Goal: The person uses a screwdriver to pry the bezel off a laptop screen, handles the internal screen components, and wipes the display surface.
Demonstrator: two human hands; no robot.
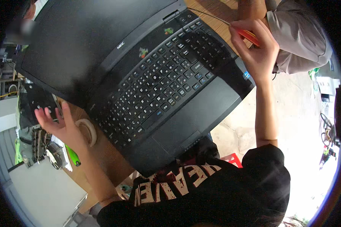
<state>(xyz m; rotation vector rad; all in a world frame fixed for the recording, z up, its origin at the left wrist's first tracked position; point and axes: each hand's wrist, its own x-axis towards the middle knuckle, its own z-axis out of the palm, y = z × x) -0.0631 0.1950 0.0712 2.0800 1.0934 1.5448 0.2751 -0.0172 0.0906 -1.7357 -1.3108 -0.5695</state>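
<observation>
A black laptop (200,109) lies opened out in front of me, its keyboard facing up and its dark screen (75,41) folded back to the upper left. In my right hand (259,49), past the laptop's right edge, is a screwdriver (250,37) with a red and yellow handle. A thin dark line runs from its end toward the hinge; whether that is the shaft or a cable, I cannot tell. My left hand (60,123) is raised with fingers spread and holds nothing. It is beside the laptop's left edge, close to a roll of tape (88,132).
A wooden table (102,151) is under the laptop. Left of it are a bright green tool (72,155), a round metal part (56,156) and a white panel (45,185). Another person's grey-clad leg (301,38) is at the upper right, and a red stool (233,159) shows below.
</observation>
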